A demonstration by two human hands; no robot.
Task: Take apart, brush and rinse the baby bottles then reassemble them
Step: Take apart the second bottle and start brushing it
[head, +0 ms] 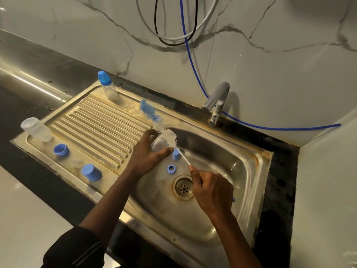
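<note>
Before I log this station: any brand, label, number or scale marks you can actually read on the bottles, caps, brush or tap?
None can be read.
Capped bottle at the back of the drainboard: no print shows.
Open bottle at the drainboard's left end: no scale marks legible.
Bottle in the left hand: blurred, nothing legible.
Tap, blue caps: plain.

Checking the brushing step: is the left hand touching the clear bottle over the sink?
Touching. The head view shows the left hand with fingers and thumb wrapped around the clear bottle.
</note>
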